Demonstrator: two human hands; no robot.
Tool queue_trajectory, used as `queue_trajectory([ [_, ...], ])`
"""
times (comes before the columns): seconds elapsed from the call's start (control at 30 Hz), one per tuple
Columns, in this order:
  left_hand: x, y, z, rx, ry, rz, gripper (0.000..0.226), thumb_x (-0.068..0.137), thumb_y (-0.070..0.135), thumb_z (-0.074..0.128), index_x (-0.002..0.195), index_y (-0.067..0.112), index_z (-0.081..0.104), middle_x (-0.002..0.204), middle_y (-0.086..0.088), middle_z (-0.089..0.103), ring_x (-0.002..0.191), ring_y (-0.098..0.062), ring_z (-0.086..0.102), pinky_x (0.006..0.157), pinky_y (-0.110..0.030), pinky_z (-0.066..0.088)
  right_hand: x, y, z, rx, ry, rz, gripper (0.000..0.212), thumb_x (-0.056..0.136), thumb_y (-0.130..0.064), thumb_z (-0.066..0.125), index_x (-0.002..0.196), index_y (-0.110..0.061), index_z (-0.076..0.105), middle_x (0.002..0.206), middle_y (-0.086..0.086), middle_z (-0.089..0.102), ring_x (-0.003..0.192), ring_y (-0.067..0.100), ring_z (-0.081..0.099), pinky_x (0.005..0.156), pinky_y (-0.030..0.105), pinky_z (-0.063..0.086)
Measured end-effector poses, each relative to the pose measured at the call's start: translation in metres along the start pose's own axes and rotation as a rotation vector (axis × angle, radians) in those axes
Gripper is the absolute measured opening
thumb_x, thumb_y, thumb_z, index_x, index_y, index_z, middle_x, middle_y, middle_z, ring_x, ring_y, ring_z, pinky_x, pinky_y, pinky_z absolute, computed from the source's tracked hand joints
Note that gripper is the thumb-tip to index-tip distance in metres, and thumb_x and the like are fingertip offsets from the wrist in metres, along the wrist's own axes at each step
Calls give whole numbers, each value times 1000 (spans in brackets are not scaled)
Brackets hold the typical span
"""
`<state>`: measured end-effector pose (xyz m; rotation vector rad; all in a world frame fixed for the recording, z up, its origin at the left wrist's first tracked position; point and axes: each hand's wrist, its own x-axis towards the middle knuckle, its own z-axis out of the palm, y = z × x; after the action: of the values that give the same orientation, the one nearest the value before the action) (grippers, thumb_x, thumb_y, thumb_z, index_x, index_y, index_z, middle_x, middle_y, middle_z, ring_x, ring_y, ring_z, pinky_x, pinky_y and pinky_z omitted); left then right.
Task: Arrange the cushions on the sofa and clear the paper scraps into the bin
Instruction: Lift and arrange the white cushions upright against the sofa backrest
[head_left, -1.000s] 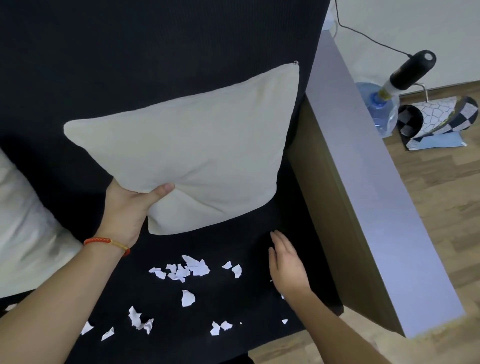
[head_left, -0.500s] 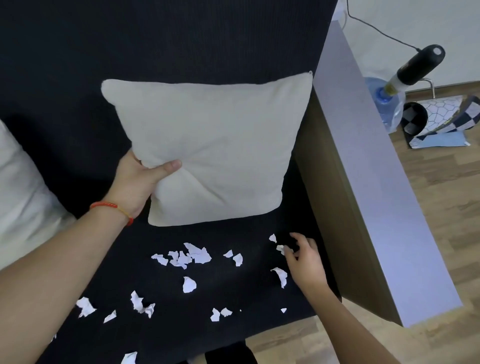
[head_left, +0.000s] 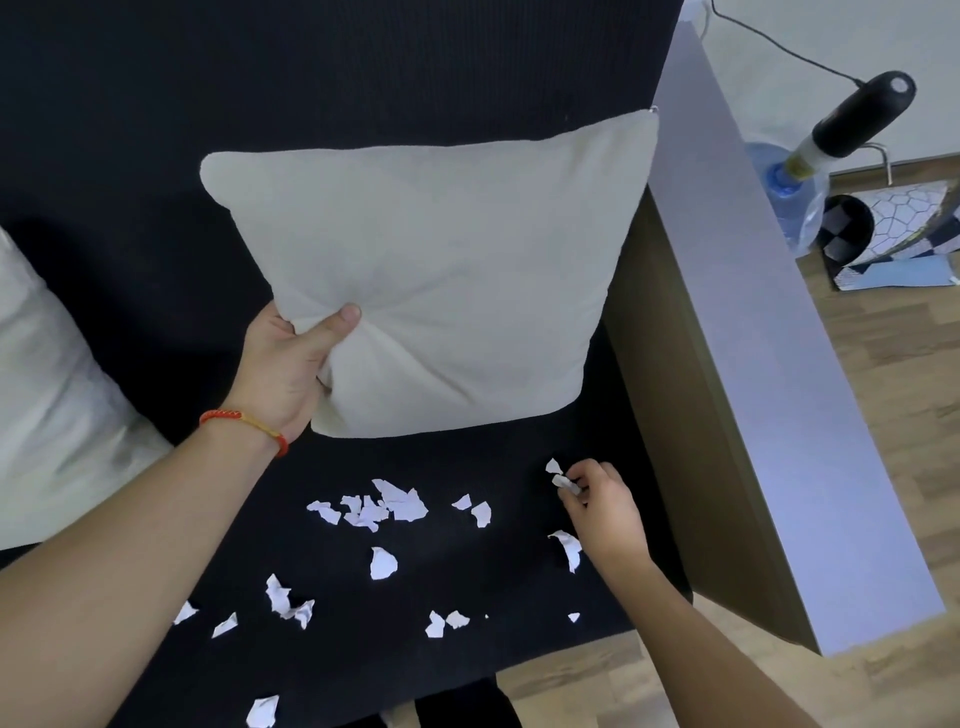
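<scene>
A cream cushion (head_left: 447, 270) stands upright against the dark sofa back (head_left: 337, 67), its right edge at the armrest. My left hand (head_left: 291, 369) pinches its lower left corner, thumb on the front. Several torn white paper scraps (head_left: 387, 506) lie scattered on the black seat (head_left: 509, 587) below the cushion. My right hand (head_left: 597, 506), at the seat's right side, has its fingertips closed on a small paper scrap (head_left: 563, 482). A second cream cushion (head_left: 47, 415) lies at the far left, partly out of frame.
A grey-topped sofa armrest (head_left: 769, 364) with a brown inner side runs along the right. Beyond it on the wooden floor (head_left: 893, 467) stand a water bottle with a black pump (head_left: 800, 171) and patterned rolled mats (head_left: 883, 228). No bin is in view.
My left hand has turned the cushion from tilted to upright against the backrest. My right hand went from flat on the seat to pinching a scrap near the armrest.
</scene>
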<state>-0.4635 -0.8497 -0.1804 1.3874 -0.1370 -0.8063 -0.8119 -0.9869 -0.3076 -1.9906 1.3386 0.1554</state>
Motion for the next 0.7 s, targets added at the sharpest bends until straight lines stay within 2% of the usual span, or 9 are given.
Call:
queue_trajectory([
  [0.1,-7,-7,4,-46,26,12,44,97,0,68,140,-1,60,136,-14,71,128,-31,67,109,-45,54,3,0,0,-1,-9,-17,13,95,-20,75,107,-20,68,100,-8,58,80,4,63,68,16,52],
  [0.2,-5,-4,11,-111,56,22,40,99,-2,65,138,1,61,136,-13,71,129,-29,67,106,-39,55,5,0,-1,41,-13,7,12,94,-16,77,104,-18,71,97,-6,59,79,6,63,67,15,51],
  [0.3,9,0,15,-127,92,44,35,98,-2,68,131,6,66,137,-15,70,130,-29,66,110,-42,53,4,-1,0,75,-6,40,8,93,-16,78,100,-18,73,95,-5,60,78,7,64,66,14,50],
  [0.4,19,1,13,-55,165,63,38,93,1,76,130,4,67,132,-14,72,124,-28,70,104,-40,56,4,-1,2,119,10,78,6,92,-21,79,92,-21,74,92,-4,65,77,8,66,64,15,49],
  [0.5,17,1,7,52,191,102,39,93,3,77,130,1,66,125,-9,76,119,-23,72,99,-34,58,3,-2,2,159,12,110,11,92,-28,80,85,-23,73,84,-5,69,73,13,68,61,21,51],
  [0.6,12,-1,-1,86,184,101,37,93,2,76,128,-2,66,120,-4,78,117,-22,73,97,-32,57,2,-8,0,179,14,126,13,93,-27,79,84,-20,73,77,-6,70,70,13,68,62,29,57],
  [0.7,10,-4,-9,86,159,93,34,92,0,76,125,2,69,122,-8,77,119,-26,72,99,-35,57,3,-14,1,165,-1,163,8,94,-21,78,88,-19,73,80,-6,70,71,12,67,62,25,53],
])
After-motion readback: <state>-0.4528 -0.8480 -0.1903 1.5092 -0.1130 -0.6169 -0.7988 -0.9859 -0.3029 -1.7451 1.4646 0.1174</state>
